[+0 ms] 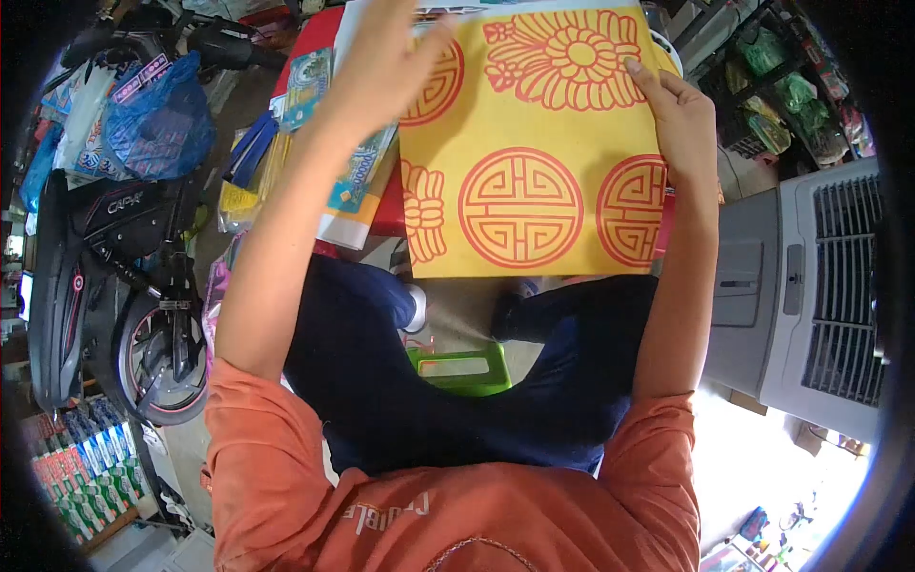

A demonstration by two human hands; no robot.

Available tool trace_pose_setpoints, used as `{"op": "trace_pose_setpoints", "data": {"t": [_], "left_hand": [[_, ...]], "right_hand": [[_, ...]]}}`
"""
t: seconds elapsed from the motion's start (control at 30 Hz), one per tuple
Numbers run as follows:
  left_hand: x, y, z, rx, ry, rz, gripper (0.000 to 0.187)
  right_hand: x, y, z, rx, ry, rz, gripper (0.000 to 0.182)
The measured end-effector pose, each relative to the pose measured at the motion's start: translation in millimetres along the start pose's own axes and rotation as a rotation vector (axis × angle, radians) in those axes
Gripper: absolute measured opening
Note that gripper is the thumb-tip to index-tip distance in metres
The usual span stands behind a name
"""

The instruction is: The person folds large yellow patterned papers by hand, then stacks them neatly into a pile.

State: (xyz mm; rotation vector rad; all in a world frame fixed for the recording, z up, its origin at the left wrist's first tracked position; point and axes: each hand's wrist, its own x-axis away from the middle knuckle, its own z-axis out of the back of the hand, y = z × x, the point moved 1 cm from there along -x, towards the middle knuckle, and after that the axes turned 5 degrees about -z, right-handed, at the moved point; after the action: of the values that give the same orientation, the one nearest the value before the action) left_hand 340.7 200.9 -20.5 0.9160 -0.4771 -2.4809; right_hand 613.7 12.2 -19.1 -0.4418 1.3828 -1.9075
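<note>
A large yellow paper sheet [572, 129] printed with red round emblems and flower motifs lies in front of me, its near edge above my knees. My right hand [684, 119] grips its right edge, the thumb on top and the other fingers partly behind. Over the upper left part of the sheet is my left hand [396, 62], smeared by motion and cut off by the top of the view. Blue-printed papers [357, 181] stick out beside the sheet under my left forearm. Another blue printed piece [308, 78] lies farther up on a red surface [315, 36].
A parked black two-wheeler [114, 248] and a blue plastic bag [157, 129] stand on the left. To the right is a grey air cooler [762, 276], with a dark rack of green packets [777, 67] above it. A green plastic stool [491, 367] shows between my legs.
</note>
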Motion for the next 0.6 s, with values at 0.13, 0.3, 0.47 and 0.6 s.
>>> {"op": "trace_pose_setpoints", "data": {"t": [0.13,0.3,0.47,0.6], "left_hand": [[-1.9,10.7,-73.6,0.049,-0.131,-0.469,0.047],[8.3,11.3,-118.3,0.066,-0.264,-0.469,0.055],[15.4,6.6,-138.5,0.029,-0.337,-0.434,0.063],[23.4,10.3,-129.8,-0.071,-0.25,-0.42,0.066]], "right_hand": [[-4.8,8.1,-2.3,0.263,0.008,-0.028,0.048],[-7.0,8.0,-5.6,0.532,0.037,-0.001,0.051],[-14.0,26.4,-8.8,0.625,0.077,0.104,0.051],[-18.3,34.1,-2.4,0.521,0.004,0.023,0.051]]}}
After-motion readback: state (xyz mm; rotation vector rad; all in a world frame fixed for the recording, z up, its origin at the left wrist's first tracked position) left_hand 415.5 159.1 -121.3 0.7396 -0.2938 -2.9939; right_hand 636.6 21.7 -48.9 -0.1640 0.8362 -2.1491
